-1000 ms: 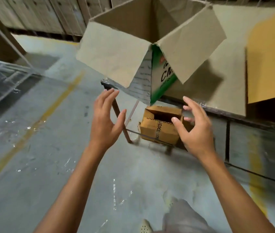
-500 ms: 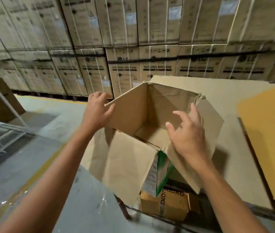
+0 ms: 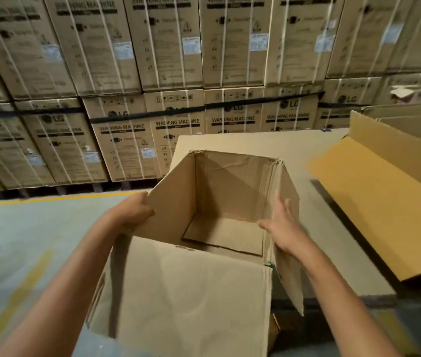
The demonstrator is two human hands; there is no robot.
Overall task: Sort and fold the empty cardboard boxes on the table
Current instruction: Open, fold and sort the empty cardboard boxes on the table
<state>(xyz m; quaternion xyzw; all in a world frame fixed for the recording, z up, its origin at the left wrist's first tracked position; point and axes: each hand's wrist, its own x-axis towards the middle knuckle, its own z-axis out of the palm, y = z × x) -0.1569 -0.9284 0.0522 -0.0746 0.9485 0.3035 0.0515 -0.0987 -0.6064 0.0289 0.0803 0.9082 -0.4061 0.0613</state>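
Fingers of L hand (image 3: 133, 210) curled round cardboard box (image 3: 230, 181) L flap; R hand (image 3: 284, 228) fingers straight, flat on R wall.

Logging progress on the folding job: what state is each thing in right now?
brown box: upright, flaps open, empty, not yet flattened.
left hand: grips the box's left wall edge.
right hand: fingers straight, flat against the box's right side.
yellow-lined box: open, not flattened.
washing machine cartons: closed, strapped, stacked.
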